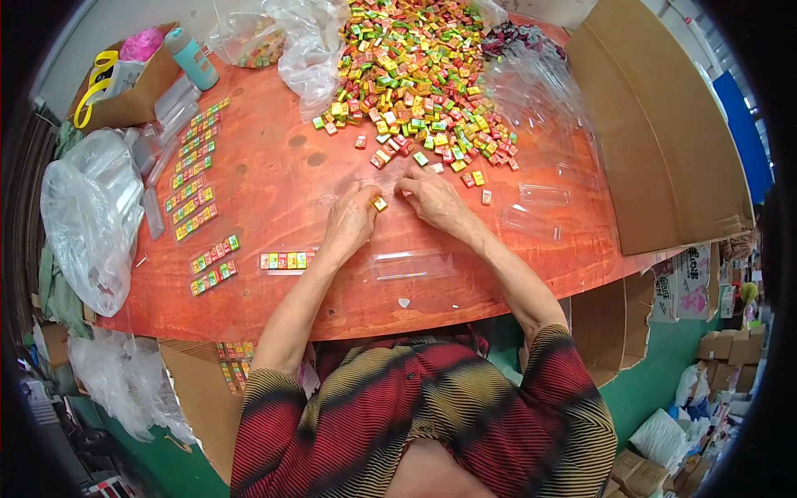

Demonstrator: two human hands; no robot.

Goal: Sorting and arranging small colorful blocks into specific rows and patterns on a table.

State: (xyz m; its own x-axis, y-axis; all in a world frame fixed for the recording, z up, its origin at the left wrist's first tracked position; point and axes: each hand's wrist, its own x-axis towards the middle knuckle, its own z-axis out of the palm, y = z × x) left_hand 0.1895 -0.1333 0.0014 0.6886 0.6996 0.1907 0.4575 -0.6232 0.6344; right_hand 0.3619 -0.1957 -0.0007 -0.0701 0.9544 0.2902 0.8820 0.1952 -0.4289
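My left hand [355, 217] is closed, pinching a small yellow-and-white box [379, 203] at its fingertips. Just across from it, my right hand [435, 202] has its fingers curled inward at the near edge of a big heap of small coloured boxes [415, 83]. Whatever its fingertips hold, if anything, is hidden. Below both hands lies a transparent plastic tray [411, 264]. Beside my left forearm a short row of small boxes [284, 261] sits partly behind the arm. Several filled rows [196, 222] line the left of the table.
Transparent trays [544, 195] lie on the right, with a tall cardboard sheet [664, 124] beyond. A plastic bag [91, 207], a blue bottle [191, 58] and a cardboard box [149, 87] stand on the left. A lower carton [195, 373] holds more rows by the table's front edge.
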